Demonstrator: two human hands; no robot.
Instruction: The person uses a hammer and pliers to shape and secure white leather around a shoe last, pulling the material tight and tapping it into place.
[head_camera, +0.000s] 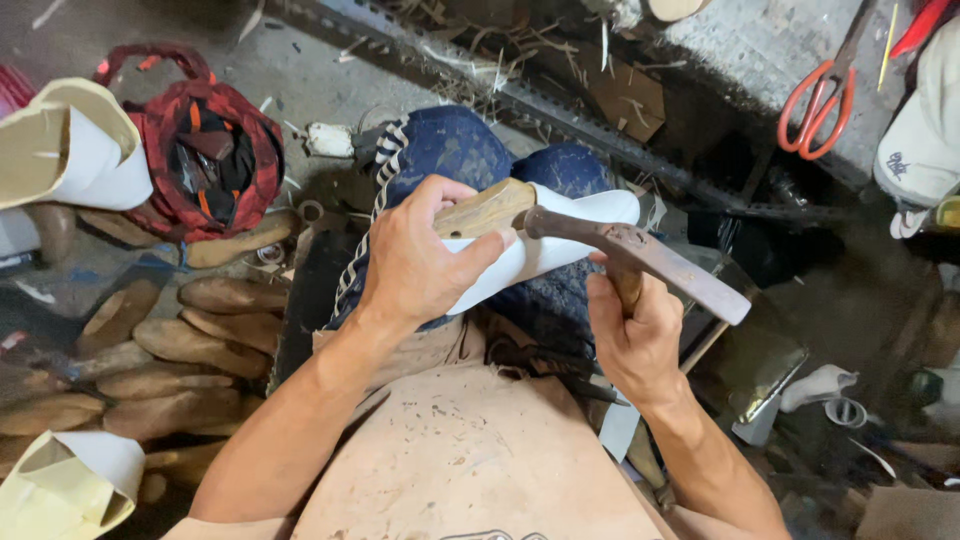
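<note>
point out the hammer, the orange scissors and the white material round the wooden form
hammer (640, 250): head view, on its metal head
orange scissors (815, 105): head view, on a handle loop
white material (560, 245): head view, on its flat face

Bare forearms, tan apron, dark-blue trousers

Head-worn camera looks steeply down, close over the lap and floor.

No packages, labels, signs or screens show anywhere around the two hands; the floor and bench about the grip carry only loose tools and materials, none of them boxed, wrapped or tagged that can be told.
</note>
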